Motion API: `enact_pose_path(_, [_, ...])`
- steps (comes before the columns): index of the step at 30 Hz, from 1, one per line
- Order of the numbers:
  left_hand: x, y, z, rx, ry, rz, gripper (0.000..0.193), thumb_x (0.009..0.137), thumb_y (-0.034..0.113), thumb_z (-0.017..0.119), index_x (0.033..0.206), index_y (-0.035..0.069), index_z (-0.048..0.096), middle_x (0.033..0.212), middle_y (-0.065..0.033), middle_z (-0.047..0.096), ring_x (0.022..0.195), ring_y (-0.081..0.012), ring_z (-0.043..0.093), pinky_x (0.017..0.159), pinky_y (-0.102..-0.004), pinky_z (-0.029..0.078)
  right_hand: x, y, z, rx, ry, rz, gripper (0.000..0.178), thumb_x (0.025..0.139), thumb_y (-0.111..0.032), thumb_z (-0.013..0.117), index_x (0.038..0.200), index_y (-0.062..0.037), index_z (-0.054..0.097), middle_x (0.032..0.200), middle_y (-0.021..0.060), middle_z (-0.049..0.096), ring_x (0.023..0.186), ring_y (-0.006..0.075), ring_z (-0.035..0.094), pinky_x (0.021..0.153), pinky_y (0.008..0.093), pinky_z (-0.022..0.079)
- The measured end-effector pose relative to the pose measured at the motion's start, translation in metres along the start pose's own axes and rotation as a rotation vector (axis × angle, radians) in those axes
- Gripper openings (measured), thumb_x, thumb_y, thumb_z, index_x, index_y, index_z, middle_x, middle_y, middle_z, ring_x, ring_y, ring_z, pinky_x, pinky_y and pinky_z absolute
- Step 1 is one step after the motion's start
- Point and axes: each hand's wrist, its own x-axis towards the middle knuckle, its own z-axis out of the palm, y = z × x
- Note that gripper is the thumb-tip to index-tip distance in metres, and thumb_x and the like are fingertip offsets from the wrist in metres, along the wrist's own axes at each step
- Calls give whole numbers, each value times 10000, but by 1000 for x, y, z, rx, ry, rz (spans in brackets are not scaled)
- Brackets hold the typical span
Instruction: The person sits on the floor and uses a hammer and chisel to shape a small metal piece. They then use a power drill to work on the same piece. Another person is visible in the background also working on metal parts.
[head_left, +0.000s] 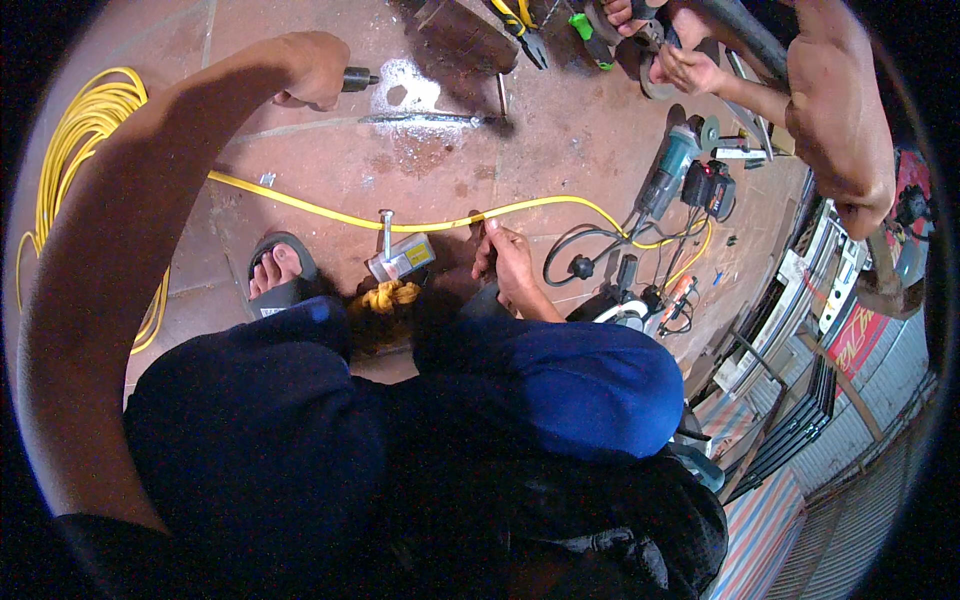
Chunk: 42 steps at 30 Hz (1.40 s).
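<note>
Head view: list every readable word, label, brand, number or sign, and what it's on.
Red sign, right: large pale lettering, partly legible; wording not copied here.
Small grey box with a yellow label: print too small to read.
Black boxy unit with a red light: markings too small to read.
Dark cylindrical tool in the left hand: no lettering discernible.
Yellow cable: no print discernible.
</note>
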Motion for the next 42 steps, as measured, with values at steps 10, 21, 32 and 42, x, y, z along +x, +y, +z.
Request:
enact_pose_path(10, [7,-6,8,-15,107,107,198,769,124,705,729,-70,699,607,-185,659,534,-283,688,531,-402,539,-1,-1,1,10,-4,-16,513,1027,-463,561,694,-75,525,563,64,522,449,184,532,438,340,471])
enact_pose_path(21, [4,-4,6,40,110,107,189,753,125,703,718,-61,712,620,-192,677,554,-287,699,572,-416,551,-2,-2,0,28,9,26,469,1027,-418,575,690,-94,547,606,45,550,453,172,547,439,332,486])
enact_pose_path(32, [-6,-1,2,-26,84,60,255,721,163,744,824,-69,732,689,-221,696,613,-314,721,611,-429,573,-1,-1,0,12,12,17,491,1021,-453,576,697,-87,525,567,56,535,448,175,530,435,322,461])
enact_pose_path(42, [32,-24,7,57,-2,149,405,695,333,823,903,-7,754,932,-259,725,894,-393,720,790,-464,566,3,-30,-22,-84,-62,-16,384,1018,-365,593,759,-82,590,598,41,582,525,153,564,509,303,477])
